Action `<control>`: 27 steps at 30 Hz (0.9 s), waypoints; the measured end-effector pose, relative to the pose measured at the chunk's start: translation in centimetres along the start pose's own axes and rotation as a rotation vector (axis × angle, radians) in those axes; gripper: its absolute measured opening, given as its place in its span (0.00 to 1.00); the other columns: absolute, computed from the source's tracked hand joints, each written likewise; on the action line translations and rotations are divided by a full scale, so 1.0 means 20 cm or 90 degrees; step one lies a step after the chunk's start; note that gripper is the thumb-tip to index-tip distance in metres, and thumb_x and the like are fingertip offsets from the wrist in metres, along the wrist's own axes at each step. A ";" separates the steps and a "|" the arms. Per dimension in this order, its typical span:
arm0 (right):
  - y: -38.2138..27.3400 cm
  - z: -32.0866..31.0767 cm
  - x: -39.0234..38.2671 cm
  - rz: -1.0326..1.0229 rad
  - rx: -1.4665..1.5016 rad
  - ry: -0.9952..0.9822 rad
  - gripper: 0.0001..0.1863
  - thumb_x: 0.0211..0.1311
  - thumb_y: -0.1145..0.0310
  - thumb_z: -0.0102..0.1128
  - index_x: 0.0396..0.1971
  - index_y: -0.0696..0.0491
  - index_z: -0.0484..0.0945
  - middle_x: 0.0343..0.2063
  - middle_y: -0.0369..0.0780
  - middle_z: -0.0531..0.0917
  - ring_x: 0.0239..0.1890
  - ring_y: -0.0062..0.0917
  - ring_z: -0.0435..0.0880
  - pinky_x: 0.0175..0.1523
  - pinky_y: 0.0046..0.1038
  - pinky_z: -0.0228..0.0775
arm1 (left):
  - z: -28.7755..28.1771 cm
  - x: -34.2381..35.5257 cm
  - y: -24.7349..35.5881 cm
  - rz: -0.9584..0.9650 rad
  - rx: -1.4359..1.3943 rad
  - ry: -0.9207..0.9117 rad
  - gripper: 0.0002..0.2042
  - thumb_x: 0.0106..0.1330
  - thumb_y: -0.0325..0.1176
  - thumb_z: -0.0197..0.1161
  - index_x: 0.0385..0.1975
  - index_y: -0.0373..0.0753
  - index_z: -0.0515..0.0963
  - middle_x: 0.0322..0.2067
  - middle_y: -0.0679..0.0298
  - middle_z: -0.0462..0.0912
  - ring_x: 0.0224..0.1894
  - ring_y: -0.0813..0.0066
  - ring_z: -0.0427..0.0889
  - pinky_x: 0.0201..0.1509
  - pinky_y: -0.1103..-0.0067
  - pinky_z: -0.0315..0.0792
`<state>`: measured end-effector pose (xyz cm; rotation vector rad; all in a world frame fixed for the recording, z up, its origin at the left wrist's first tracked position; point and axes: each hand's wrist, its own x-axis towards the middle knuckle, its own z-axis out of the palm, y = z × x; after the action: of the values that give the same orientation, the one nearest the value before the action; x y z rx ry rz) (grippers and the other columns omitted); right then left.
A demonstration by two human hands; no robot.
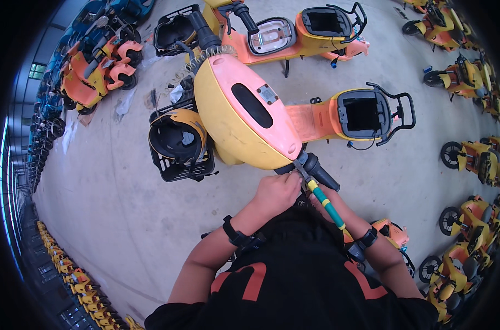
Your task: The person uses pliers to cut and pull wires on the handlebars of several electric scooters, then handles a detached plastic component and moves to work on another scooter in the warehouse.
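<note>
A yellow-and-pink scooter front cover (244,115) with a dark oval slot is in front of me. My left hand (280,192) is closed at its near end, below the black handlebar grip (321,171); what its fingers pinch is too small to make out. Beside it, my right hand (324,197) is partly covered by a hand tool with a green-and-yellow handle (328,204). The tool's metal head touches or overlaps the area by the grip, and its handle slants back over my right wrist. My right fingers are mostly hidden.
A black front basket (175,173) holds a yellow-and-black helmet (178,135). This scooter's open seat compartment (364,114) lies to the right. Another scooter (272,36) stands beyond. Rows of scooters line the right (470,162) and lower left (90,291). Plastic scraps (126,102) litter the floor.
</note>
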<state>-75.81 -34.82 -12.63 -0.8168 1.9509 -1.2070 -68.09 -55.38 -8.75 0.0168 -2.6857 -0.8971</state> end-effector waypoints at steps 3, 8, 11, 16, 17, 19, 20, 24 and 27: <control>-0.06 -0.12 0.01 0.349 0.461 -0.189 0.29 0.69 0.42 0.49 0.48 0.57 0.71 0.30 0.36 0.77 0.29 0.24 0.77 0.35 0.26 0.72 | 0.01 -0.02 0.01 -0.019 0.050 0.029 0.06 0.59 0.29 0.63 0.32 0.34 0.78 0.18 0.62 0.77 0.19 0.64 0.79 0.22 0.71 0.72; -0.15 -0.21 0.02 0.237 0.460 -0.339 0.52 0.58 0.24 0.41 0.64 0.58 0.61 0.45 0.36 0.72 0.46 0.19 0.72 0.52 0.22 0.67 | 0.00 -0.03 0.02 -0.003 0.059 0.027 0.07 0.59 0.29 0.63 0.34 0.33 0.78 0.16 0.62 0.77 0.17 0.66 0.79 0.20 0.72 0.72; -0.29 -0.22 0.08 0.243 0.291 -0.401 0.46 0.56 0.37 0.62 0.62 0.58 0.60 0.47 0.39 0.71 0.49 0.23 0.71 0.54 0.23 0.65 | 0.00 -0.07 0.02 -0.002 0.066 0.035 0.08 0.60 0.29 0.63 0.35 0.32 0.78 0.15 0.61 0.77 0.16 0.66 0.79 0.19 0.72 0.71; -0.22 -0.10 0.11 0.308 0.250 -0.369 0.31 0.47 0.72 0.64 0.53 0.60 0.65 0.41 0.39 0.72 0.44 0.24 0.72 0.49 0.25 0.69 | 0.01 -0.13 0.03 -0.033 0.047 0.050 0.09 0.61 0.29 0.62 0.36 0.31 0.78 0.14 0.61 0.77 0.15 0.65 0.79 0.18 0.72 0.71; -0.26 -0.09 0.11 0.319 0.249 -0.349 0.30 0.45 0.77 0.59 0.53 0.60 0.65 0.38 0.37 0.72 0.40 0.24 0.73 0.46 0.25 0.70 | 0.02 -0.14 0.04 -0.061 0.035 0.058 0.09 0.61 0.29 0.62 0.36 0.31 0.78 0.14 0.60 0.77 0.16 0.64 0.79 0.19 0.72 0.71; -0.27 -0.09 0.11 0.315 0.224 -0.336 0.29 0.45 0.77 0.59 0.52 0.59 0.66 0.37 0.37 0.72 0.40 0.23 0.73 0.46 0.25 0.70 | 0.04 -0.15 0.03 -0.073 0.031 0.076 0.09 0.61 0.29 0.62 0.37 0.31 0.77 0.15 0.60 0.77 0.16 0.64 0.79 0.19 0.72 0.72; -0.27 -0.09 0.10 0.311 0.211 -0.309 0.28 0.46 0.77 0.58 0.52 0.59 0.66 0.37 0.37 0.72 0.39 0.23 0.73 0.46 0.25 0.70 | 0.05 -0.15 0.04 -0.072 0.024 0.081 0.09 0.62 0.29 0.61 0.37 0.31 0.77 0.15 0.60 0.77 0.16 0.64 0.79 0.19 0.71 0.72; -0.25 -0.09 0.09 0.269 0.163 -0.308 0.21 0.47 0.77 0.57 0.44 0.56 0.68 0.35 0.36 0.71 0.35 0.21 0.72 0.42 0.24 0.69 | 0.07 -0.17 0.04 -0.087 -0.002 0.114 0.08 0.63 0.30 0.60 0.38 0.32 0.76 0.15 0.60 0.78 0.16 0.63 0.80 0.20 0.71 0.73; -0.27 -0.10 0.10 0.299 0.202 -0.310 0.18 0.46 0.78 0.57 0.41 0.55 0.68 0.34 0.36 0.71 0.35 0.20 0.71 0.40 0.24 0.68 | 0.08 -0.17 0.05 -0.095 0.002 0.112 0.08 0.63 0.30 0.59 0.38 0.32 0.75 0.16 0.60 0.78 0.16 0.63 0.80 0.20 0.70 0.73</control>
<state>-77.68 -37.49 -7.46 -0.4031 1.3994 -0.8952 -65.15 -53.33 -10.32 0.2859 -2.5478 -0.8895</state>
